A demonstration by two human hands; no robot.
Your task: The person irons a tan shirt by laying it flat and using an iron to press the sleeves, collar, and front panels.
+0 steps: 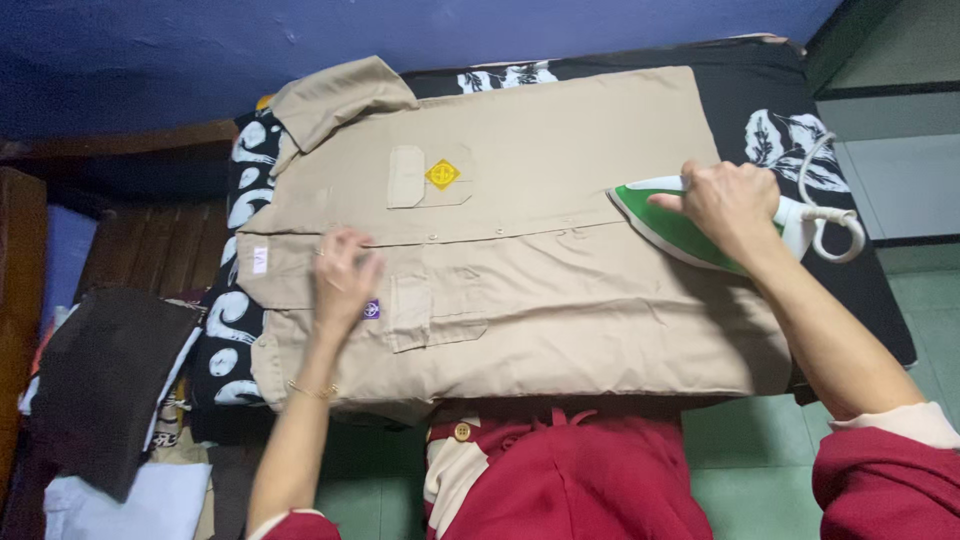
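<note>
A beige button-up shirt [560, 190] lies spread flat on a black cloth with white leaf print [770, 100], its collar at the upper left. A yellow diamond badge [442, 174] sits on one chest pocket. My left hand [343, 275] rests flat on the shirt near the button line, fingers slightly spread and blurred. My right hand [728, 203] grips the handle of a green and white iron [690, 232] standing on the shirt's right part, its tip pointing left. The iron's white cord [832, 215] loops off to the right.
A blue wall [400, 30] runs along the far side. Dark folded clothes [100, 385] and pale fabric are piled at the lower left. Green floor tiles [760, 465] show below the board. My red clothing [570, 480] fills the bottom edge.
</note>
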